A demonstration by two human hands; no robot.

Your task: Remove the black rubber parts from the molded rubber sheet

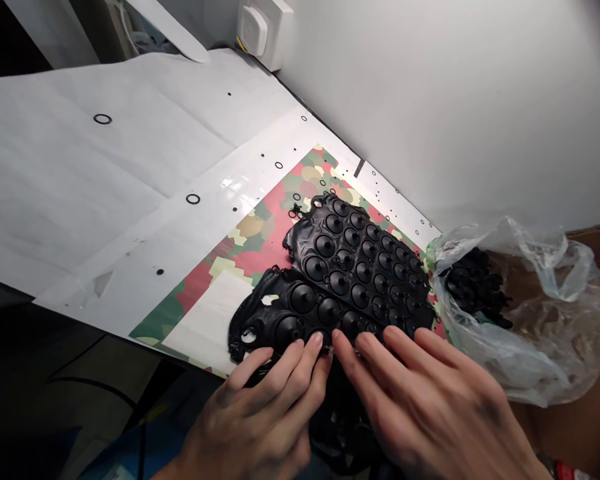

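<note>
A black rubber sheet (325,308) with rows of moulded round, cone-like parts hangs partly over the table's near edge. Behind it, a second similar sheet (375,252) lies flat, its outline ragged. My left hand (265,410) is closed on the near sheet's edge, fingertips on top beside the cones. Close on its right, my right hand (425,407) grips the same edge with its fingers bent over the rubber. Both thumbs are mostly hidden under the hands. More black rubber dangles below, between the hands.
A patterned red and green mat (245,233) lies on the white-covered table (145,153). Small black rings (193,199) and dots are scattered there. At right, a clear plastic bag (530,360) holds black rubber pieces (475,283). A white wall socket (265,30) is at the back.
</note>
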